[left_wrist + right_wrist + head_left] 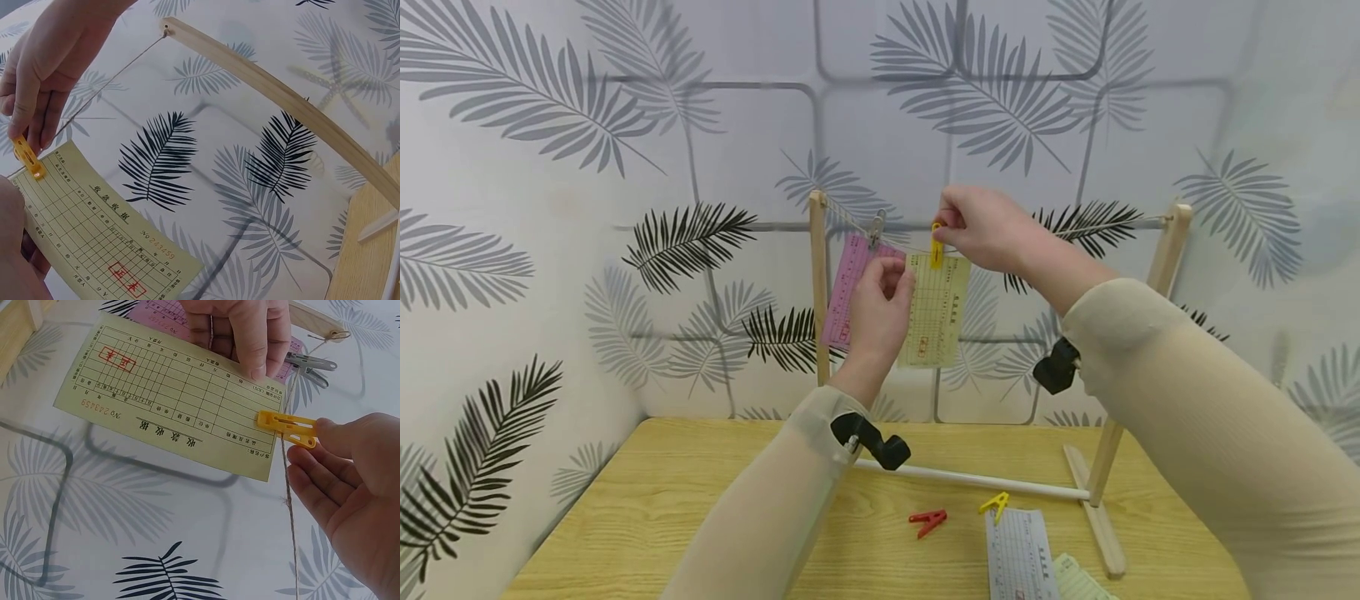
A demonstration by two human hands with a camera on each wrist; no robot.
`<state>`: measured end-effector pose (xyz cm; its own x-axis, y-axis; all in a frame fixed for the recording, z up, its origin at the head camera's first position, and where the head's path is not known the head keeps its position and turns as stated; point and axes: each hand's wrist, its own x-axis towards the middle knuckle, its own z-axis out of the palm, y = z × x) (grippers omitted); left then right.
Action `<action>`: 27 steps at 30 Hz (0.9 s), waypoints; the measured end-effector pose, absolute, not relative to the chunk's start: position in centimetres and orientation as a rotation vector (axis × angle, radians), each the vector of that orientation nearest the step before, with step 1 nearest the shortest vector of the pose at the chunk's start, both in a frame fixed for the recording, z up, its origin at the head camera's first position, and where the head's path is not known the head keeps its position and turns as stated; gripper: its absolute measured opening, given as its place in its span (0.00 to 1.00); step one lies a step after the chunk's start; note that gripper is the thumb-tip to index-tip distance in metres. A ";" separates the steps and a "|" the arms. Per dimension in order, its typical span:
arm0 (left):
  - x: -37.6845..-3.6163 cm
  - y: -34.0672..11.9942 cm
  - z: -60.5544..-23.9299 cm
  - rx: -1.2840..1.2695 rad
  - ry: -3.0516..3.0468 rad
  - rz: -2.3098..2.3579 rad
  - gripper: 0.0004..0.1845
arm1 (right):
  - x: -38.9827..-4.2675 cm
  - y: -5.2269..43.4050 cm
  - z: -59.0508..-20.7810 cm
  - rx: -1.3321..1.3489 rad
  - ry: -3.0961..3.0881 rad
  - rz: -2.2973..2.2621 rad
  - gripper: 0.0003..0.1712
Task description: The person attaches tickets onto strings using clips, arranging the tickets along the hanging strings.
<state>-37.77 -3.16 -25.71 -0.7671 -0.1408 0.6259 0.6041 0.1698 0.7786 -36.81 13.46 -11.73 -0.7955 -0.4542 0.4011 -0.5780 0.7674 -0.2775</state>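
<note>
A yellow receipt slip (937,321) hangs at the string (289,506), its top edge in the jaws of a yellow clothespin (287,427). My right hand (988,229) pinches the upper end of that clothespin between thumb and fingers. With thumb and curled fingers, my left hand (883,304) holds the slip's upper left edge, the thumb showing on its front in the right wrist view. Just left of it a pink slip (850,287) hangs from a grey metal-looking clip (876,229), partly hidden behind my left hand.
Two wooden posts (1168,250) carry the string, joined low down by a white rod (985,479). On the wooden table (700,500) lie a red clothespin (929,522), another yellow clothespin (996,504), a white slip (1021,554) and more yellow paper (1078,579). A leaf-patterned wall covering stands behind.
</note>
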 end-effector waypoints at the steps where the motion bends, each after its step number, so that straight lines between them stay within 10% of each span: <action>1: -37.8 -3.2 -25.8 -0.439 -1.868 -1.650 0.08 | -36.9 13.4 -11.7 0.800 -2.651 0.562 0.12; 27: -35.8 -5.6 -27.3 -0.463 -1.899 -1.678 0.08 | -34.8 12.8 -11.9 0.767 -2.644 0.485 0.13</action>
